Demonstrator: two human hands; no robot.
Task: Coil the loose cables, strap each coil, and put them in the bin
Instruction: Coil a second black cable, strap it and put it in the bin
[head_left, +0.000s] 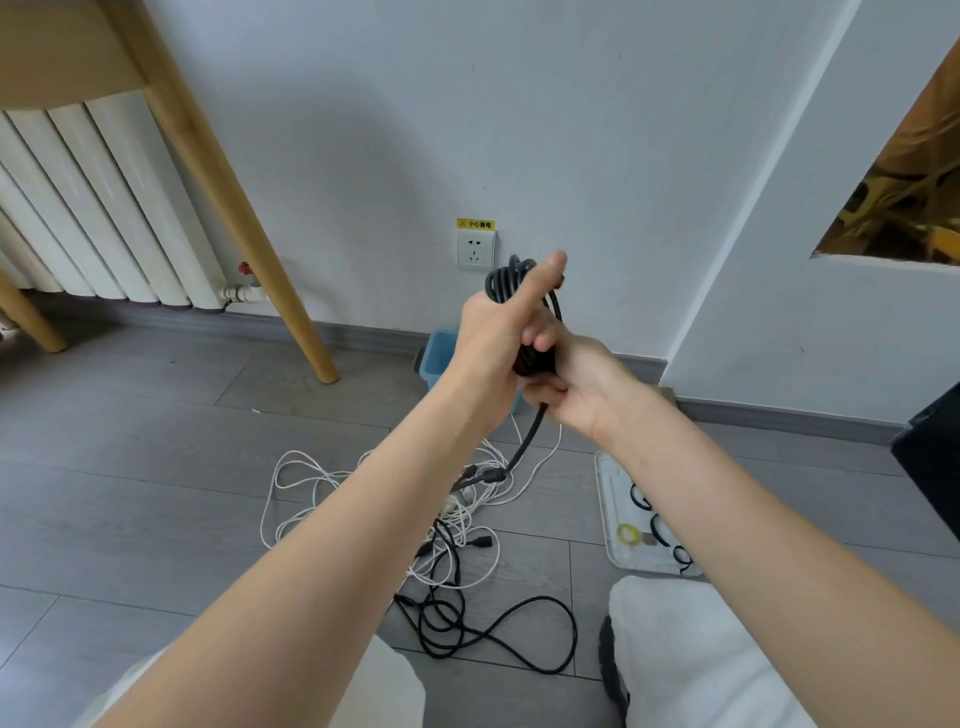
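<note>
1. My left hand (498, 332) is wrapped round a black cable coil (511, 280), thumb stretched up along it; the coil sits just above frame centre.
2. My right hand (576, 384) pinches the coil's lower end from the 4 o'clock side; a loose black tail (527, 441) hangs down from it.
3. The blue bin (441, 353) stands by the wall behind my hands, partly hidden.
4. Tangled white cables (311, 483) and black cables (498, 634) lie on the floor toward 6 o'clock.
5. A clear tray (615, 551) holding black straps (660, 530) lies at 4 o'clock.
</note>
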